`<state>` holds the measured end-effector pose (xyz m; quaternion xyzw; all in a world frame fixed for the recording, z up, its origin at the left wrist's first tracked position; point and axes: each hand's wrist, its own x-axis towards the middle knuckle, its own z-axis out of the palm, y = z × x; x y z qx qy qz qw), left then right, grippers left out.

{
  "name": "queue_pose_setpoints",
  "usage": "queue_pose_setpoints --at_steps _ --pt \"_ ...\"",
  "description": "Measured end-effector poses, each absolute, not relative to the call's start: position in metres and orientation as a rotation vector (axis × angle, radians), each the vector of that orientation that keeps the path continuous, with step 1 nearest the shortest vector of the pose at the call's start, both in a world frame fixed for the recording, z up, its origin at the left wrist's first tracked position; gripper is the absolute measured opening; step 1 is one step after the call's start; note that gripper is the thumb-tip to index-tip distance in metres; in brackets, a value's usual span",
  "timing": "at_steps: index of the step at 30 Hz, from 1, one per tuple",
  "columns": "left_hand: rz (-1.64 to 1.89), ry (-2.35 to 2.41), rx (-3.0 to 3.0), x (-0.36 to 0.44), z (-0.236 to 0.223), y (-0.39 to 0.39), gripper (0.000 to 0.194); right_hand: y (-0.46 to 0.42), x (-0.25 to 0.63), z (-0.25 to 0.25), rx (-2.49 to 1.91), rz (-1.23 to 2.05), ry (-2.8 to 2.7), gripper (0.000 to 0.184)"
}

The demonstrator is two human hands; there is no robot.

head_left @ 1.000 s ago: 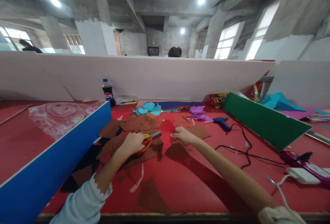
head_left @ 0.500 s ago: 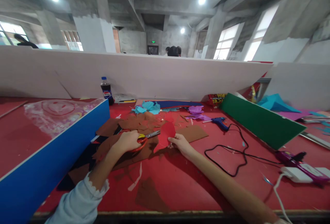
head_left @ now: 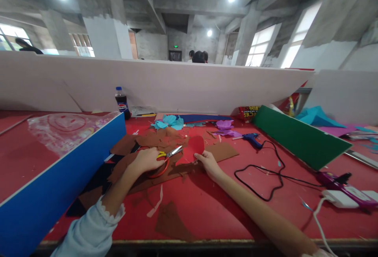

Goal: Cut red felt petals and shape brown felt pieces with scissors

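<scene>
My left hand (head_left: 147, 160) is closed around the handles of a pair of scissors (head_left: 174, 151), whose handles are yellow and orange-red. The blades point right and stand slightly apart. Between thumb and fingers, my right hand (head_left: 208, 163) pinches a red paper piece (head_left: 195, 148) with a rounded top, by its lower right edge. The blade tips are left of the red piece; whether they touch it I cannot tell. Under and around both hands lie brown paper scraps (head_left: 168, 175) and a brown sheet (head_left: 226, 151) on the red table (head_left: 218, 217).
A blue board (head_left: 67, 170) stands on the left, a green board (head_left: 298, 138) on the right. A glue gun (head_left: 252, 140) trails a black cord (head_left: 277, 172) near a white power strip (head_left: 339, 198). A cola bottle (head_left: 122, 103), blue crepe paper (head_left: 168, 122) and purple paper (head_left: 225, 127) lie farther back.
The red piece and my right hand have shifted slightly right, away from the scissors. The scissor blades have turned upward a little and parted.
</scene>
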<state>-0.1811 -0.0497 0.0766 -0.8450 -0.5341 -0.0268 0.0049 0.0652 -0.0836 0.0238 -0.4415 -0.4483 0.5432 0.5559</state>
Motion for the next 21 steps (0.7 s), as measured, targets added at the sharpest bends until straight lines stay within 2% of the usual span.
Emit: queue_pose_setpoints --at_steps 8,14,21 --pt "-0.176 -1.653 -2.623 -0.172 0.08 -0.053 0.034 -0.084 0.066 0.025 -1.013 1.309 -1.084 0.024" --pt "-0.46 -1.611 -2.753 -0.159 0.082 -0.06 0.039 -0.09 0.059 0.027 -1.006 1.409 -1.153 0.027" --pt "-0.928 -1.533 -3.142 -0.142 0.067 -0.071 0.025 -0.095 0.054 0.031 -0.985 1.441 -1.226 0.028"
